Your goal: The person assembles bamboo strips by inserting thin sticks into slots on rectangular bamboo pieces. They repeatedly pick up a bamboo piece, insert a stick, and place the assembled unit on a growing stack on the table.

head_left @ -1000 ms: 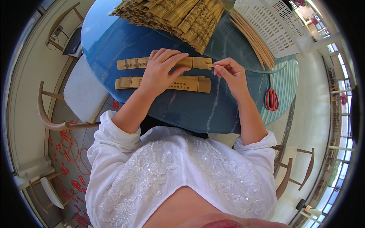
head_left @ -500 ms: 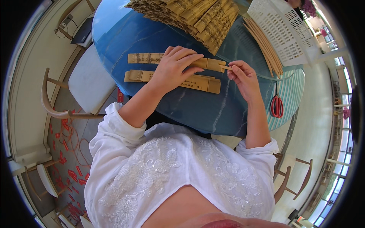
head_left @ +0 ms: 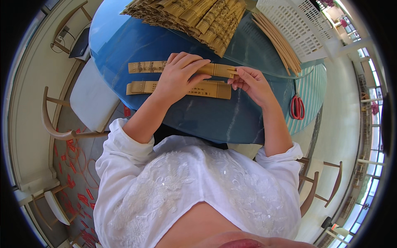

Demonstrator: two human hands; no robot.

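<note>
A long, flat brown paper sleeve (head_left: 221, 69) with dark printing lies across the blue table. My left hand (head_left: 178, 78) is laid over its middle, fingers on the far side and thumb on the near side, gripping it. At the sleeve's right end my right hand (head_left: 251, 86) pinches a thin pale wooden stick (head_left: 233, 71) at the sleeve's opening; most of the stick is hidden. Just nearer to me, partly under my left wrist, more brown sleeves (head_left: 213, 90) lie flat, stacked.
A big heap of brown sleeves (head_left: 194, 20) covers the table's far side. Long wooden sticks (head_left: 279, 43) lie beside a white perforated basket (head_left: 304, 31) at the far right. Red-handled scissors (head_left: 297, 108) rest near the right edge. A chair (head_left: 93, 95) stands at left; red scraps (head_left: 84, 199) litter the floor.
The stick has gone further left, so less of it shows outside the sleeve, and my right hand has come closer to the opening. The whole view has shifted slightly.
</note>
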